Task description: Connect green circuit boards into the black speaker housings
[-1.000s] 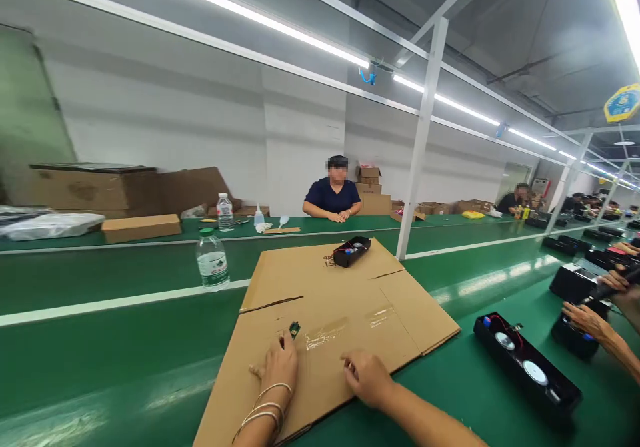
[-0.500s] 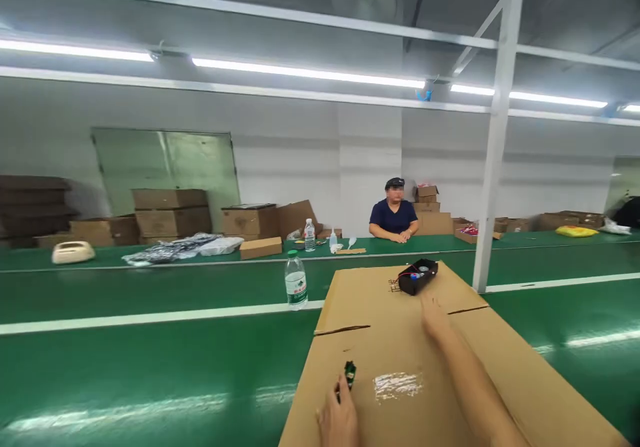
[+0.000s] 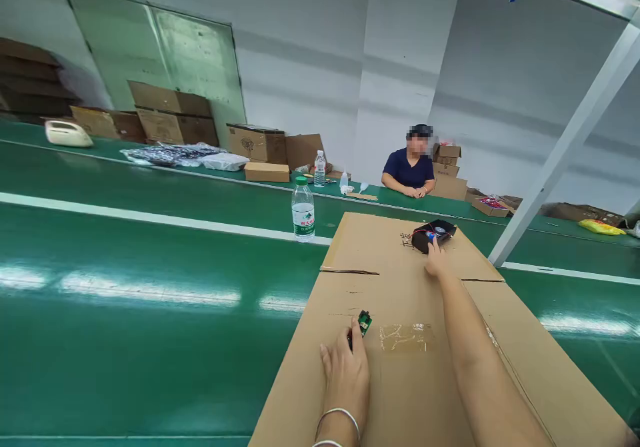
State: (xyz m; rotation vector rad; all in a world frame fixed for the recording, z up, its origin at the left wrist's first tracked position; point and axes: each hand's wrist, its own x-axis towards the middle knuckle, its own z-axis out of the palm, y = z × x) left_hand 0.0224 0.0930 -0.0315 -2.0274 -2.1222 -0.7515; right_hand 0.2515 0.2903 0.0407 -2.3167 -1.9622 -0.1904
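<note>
Head view: my left hand (image 3: 347, 370) is pinching the board (image 3: 365, 322); my right hand (image 3: 436, 259), opening unclear, is touching the case (image 3: 446, 228) by cardboard's (image 3: 400, 397) far edge, maybe snagging wire (image 3: 420, 229).

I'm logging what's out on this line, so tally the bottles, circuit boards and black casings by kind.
Water bottles: 2 (green-capped bottle, farther bottle)
Squeeze bottle: 1
Green circuit board: 1
Black casing: 1
Total: 5
</note>
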